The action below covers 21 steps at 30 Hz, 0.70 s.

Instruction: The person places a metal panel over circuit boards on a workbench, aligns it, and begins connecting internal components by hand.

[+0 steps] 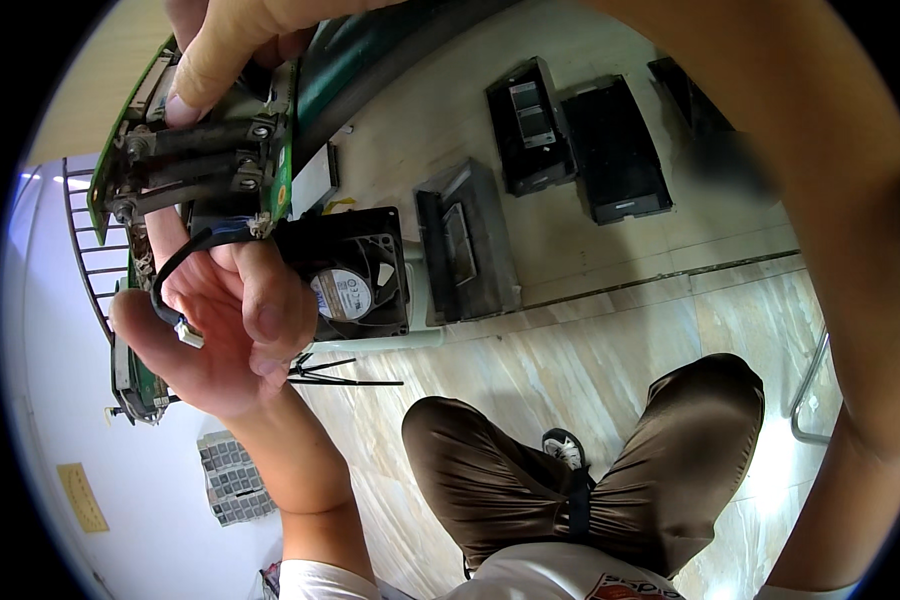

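Note:
Both of my hands grip a green circuit board assembly (279, 195) at the upper left, tilted and raised beside the table. My left hand (225, 325) supports it from below with curled fingers, some hidden behind the parts. From above, my right hand (215, 65) clasps it, thumb pressed against the inner side. Dark bars (195, 140) with metal screws run between its boards. A black cable (175, 265) loops down over my left palm and ends in a white connector (191, 335). Close beside the left fingers is a black cooling fan (395, 285); I cannot tell whether it is attached.
Dark plastic housings (620, 165) lie on the table (420, 110), with a greyish open case (490, 255) near its edge. A dark green sheet-like thing (370, 60) stretches across the far left. A metal chair leg (800, 410) stands at right.

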Motion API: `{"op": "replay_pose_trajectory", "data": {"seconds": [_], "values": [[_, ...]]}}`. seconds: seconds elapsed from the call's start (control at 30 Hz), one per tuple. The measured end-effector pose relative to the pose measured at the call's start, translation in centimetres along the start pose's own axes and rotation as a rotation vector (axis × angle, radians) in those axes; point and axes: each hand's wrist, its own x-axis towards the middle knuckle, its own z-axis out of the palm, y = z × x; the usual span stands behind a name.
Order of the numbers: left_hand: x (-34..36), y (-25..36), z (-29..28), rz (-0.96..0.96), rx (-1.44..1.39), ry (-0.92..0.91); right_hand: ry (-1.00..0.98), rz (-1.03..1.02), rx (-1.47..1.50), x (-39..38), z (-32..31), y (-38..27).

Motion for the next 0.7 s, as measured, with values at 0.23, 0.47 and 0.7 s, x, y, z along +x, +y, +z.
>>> {"op": "replay_pose_trajectory", "data": {"seconds": [0.23, 0.47, 0.7], "values": [[0.0, 0.3, 0.4, 0.000, 0.062, 0.036, 0.006, 0.056, 0.011, 0.1, -0.2, -0.5], [0.2, 0.2, 0.9, 0.005, 0.082, 0.067, 0.002, 0.075, -0.138, 2.8, 1.5, -0.7], [0.0, 0.0, 0.8, 0.033, 0.089, 0.106, 0.151, -0.115, -0.027, 2.6, 1.9, 0.3]]}}
